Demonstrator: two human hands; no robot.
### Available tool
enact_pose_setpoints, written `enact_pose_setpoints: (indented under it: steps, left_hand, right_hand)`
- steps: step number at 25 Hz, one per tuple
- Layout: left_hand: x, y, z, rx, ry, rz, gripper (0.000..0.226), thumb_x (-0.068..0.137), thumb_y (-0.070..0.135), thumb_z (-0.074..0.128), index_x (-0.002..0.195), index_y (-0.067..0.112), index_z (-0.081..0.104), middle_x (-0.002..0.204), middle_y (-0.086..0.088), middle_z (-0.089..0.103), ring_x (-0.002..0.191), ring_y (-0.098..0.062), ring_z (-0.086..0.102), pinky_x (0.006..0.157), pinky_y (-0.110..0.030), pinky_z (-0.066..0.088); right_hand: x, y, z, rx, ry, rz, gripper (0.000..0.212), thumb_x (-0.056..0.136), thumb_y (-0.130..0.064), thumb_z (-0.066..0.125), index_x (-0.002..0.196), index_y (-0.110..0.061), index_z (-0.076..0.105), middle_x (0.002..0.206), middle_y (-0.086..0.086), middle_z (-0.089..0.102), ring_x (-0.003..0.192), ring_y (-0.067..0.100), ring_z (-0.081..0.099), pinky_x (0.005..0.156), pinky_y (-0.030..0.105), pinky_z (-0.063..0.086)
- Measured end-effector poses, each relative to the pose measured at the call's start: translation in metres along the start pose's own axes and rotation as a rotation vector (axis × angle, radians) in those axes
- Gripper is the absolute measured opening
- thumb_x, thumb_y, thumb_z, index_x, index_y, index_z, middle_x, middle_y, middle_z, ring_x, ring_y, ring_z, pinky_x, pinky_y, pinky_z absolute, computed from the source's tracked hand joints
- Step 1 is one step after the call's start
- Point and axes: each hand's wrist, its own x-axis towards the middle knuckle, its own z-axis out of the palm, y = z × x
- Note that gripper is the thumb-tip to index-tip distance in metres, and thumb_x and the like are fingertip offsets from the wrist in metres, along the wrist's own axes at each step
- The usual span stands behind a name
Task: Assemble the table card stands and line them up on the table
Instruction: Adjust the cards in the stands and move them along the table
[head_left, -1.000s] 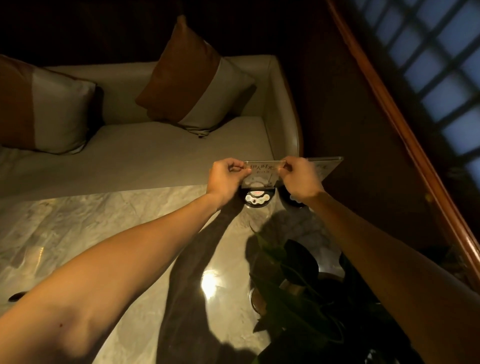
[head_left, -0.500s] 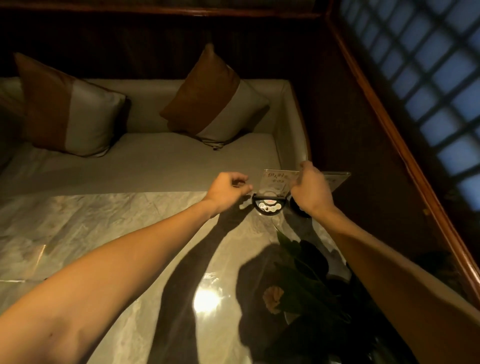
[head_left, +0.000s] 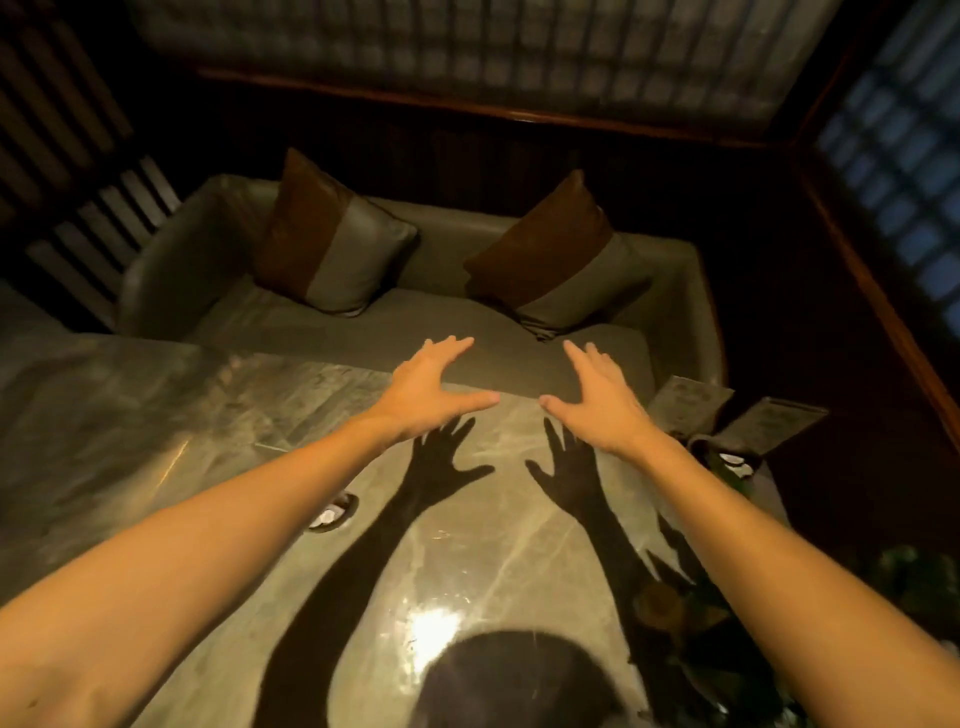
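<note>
Two clear table card stands stand side by side at the far right corner of the marble table (head_left: 208, 415): one card (head_left: 688, 402) and, to its right, another card (head_left: 774, 426) over a round black base (head_left: 732, 462). My left hand (head_left: 431, 387) and my right hand (head_left: 597, 397) hover flat above the table's far edge, fingers spread, holding nothing. Both hands are left of the stands and apart from them.
A small round black base (head_left: 332, 512) lies on the table under my left forearm. A potted plant (head_left: 727, 649) sits at the near right. Beyond the table stands a sofa (head_left: 363, 327) with two cushions; wood panelling runs along the right.
Both hands have let go of the card stand and pulled left to mid-table, fingers spread. The view has tilted up and back.
</note>
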Motion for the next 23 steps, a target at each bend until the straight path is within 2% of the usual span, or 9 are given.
enact_pose_setpoints:
  steps: [4, 8, 10, 12, 14, 17, 19, 21, 23]
  left_hand:
    - [-0.051, -0.075, -0.069, 0.113, 0.014, 0.039, 0.109, 0.063, 0.065, 0.083, 0.153, 0.047, 0.023, 0.167, 0.006, 0.015, 0.155, -0.024, 0.000, 0.122, -0.059, 0.011]
    - [-0.093, -0.142, -0.109, 0.070, 0.047, -0.086, 0.116, 0.063, 0.056, 0.088, 0.156, 0.039, 0.021, 0.168, 0.003, 0.014, 0.155, -0.025, 0.000, 0.123, -0.055, 0.013]
    - [-0.107, -0.167, -0.115, 0.045, 0.058, -0.116, 0.116, 0.064, 0.046, 0.091, 0.157, 0.035, 0.022, 0.167, 0.000, 0.018, 0.155, -0.025, 0.007, 0.124, -0.046, 0.016]
    - [-0.114, -0.191, -0.117, -0.005, 0.080, -0.153, 0.112, 0.066, 0.033, 0.092, 0.157, 0.027, 0.026, 0.163, -0.001, 0.027, 0.151, -0.021, 0.024, 0.117, -0.028, 0.023]
    - [-0.113, -0.210, -0.115, -0.083, 0.111, -0.211, 0.105, 0.068, 0.024, 0.092, 0.155, 0.022, 0.032, 0.158, -0.003, 0.038, 0.143, -0.020, 0.037, 0.110, -0.025, 0.032]
    - [-0.105, -0.235, -0.108, -0.183, 0.106, -0.265, 0.087, 0.072, 0.015, 0.089, 0.147, 0.016, 0.046, 0.144, -0.006, 0.054, 0.127, -0.021, 0.055, 0.103, -0.028, 0.047]
    - [-0.101, -0.243, -0.102, -0.174, 0.090, -0.276, 0.066, 0.075, 0.010, 0.086, 0.134, 0.015, 0.058, 0.123, -0.001, 0.064, 0.105, -0.014, 0.065, 0.083, -0.012, 0.049]
    - [-0.100, -0.246, -0.099, -0.153, 0.081, -0.270, 0.041, 0.077, 0.005, 0.083, 0.115, 0.016, 0.069, 0.098, 0.003, 0.068, 0.079, -0.006, 0.065, 0.060, -0.002, 0.042]
    - [-0.097, -0.250, -0.097, -0.135, 0.096, -0.268, 0.025, 0.078, 0.005, 0.081, 0.097, 0.018, 0.072, 0.084, 0.006, 0.069, 0.070, -0.005, 0.063, 0.054, -0.005, 0.040]
  right_hand:
    - [-0.007, -0.091, 0.057, 0.034, -0.097, -0.086, 0.106, 0.083, -0.057, 0.070, 0.161, -0.035, 0.001, 0.170, 0.003, -0.002, 0.156, 0.029, -0.001, 0.123, 0.051, 0.015]
    - [-0.015, -0.159, 0.118, 0.079, -0.199, -0.137, 0.115, 0.079, -0.056, 0.076, 0.161, -0.033, -0.003, 0.170, 0.005, -0.004, 0.156, 0.026, 0.001, 0.122, 0.046, 0.018]
    - [-0.020, -0.179, 0.145, 0.112, -0.241, -0.151, 0.117, 0.079, -0.052, 0.078, 0.161, -0.028, -0.002, 0.170, 0.007, -0.002, 0.156, 0.026, 0.006, 0.121, 0.042, 0.019]
    - [-0.020, -0.197, 0.171, 0.173, -0.269, -0.151, 0.117, 0.079, -0.046, 0.080, 0.161, -0.023, 0.001, 0.170, 0.008, 0.006, 0.154, 0.026, 0.015, 0.120, 0.038, 0.021]
    - [-0.020, -0.215, 0.195, 0.262, -0.292, -0.135, 0.114, 0.080, -0.039, 0.081, 0.161, -0.015, 0.005, 0.168, 0.009, 0.014, 0.153, 0.026, 0.021, 0.119, 0.035, 0.023]
    - [-0.015, -0.234, 0.228, 0.361, -0.283, -0.083, 0.096, 0.084, -0.026, 0.078, 0.158, -0.012, 0.018, 0.156, 0.011, 0.038, 0.141, 0.027, 0.042, 0.112, 0.035, 0.036]
    - [-0.013, -0.236, 0.244, 0.373, -0.251, -0.060, 0.070, 0.088, -0.017, 0.072, 0.148, -0.013, 0.037, 0.131, 0.005, 0.054, 0.120, 0.025, 0.057, 0.099, 0.036, 0.048]
    - [-0.011, -0.235, 0.251, 0.358, -0.214, -0.036, 0.033, 0.090, -0.007, 0.065, 0.121, -0.013, 0.056, 0.107, 0.003, 0.063, 0.099, 0.024, 0.063, 0.082, 0.033, 0.051]
    - [-0.006, -0.233, 0.253, 0.356, -0.195, -0.034, 0.014, 0.089, -0.001, 0.059, 0.096, -0.013, 0.061, 0.085, 0.003, 0.064, 0.080, 0.023, 0.061, 0.063, 0.023, 0.044]
